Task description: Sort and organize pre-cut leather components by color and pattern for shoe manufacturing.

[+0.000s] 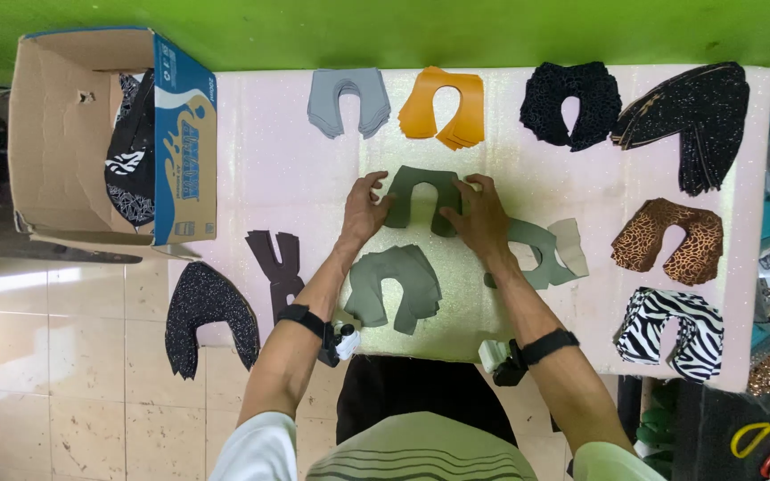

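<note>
Two hands square up one olive-green cut piece among many sorted stacks on the table.

The pale pink table (287, 169) carries the big open cardboard box (91, 134) at its left end, then U-shaped stacks in grey (348, 100), orange (446, 105), black lace (572, 102), leopard print (670, 239) and zebra stripe (672, 331). At centre lies the olive-green piece (421, 198), with a similar green stack (396, 283) just below it (nearer the person). The left hand (365, 209) presses its left leg with fingers spread flat; the right hand (481, 214) does likewise on the right leg, neither gripping. My judgement: keep both palms flat and slide edges flush before lifting, so the legs do not skew.
</note>
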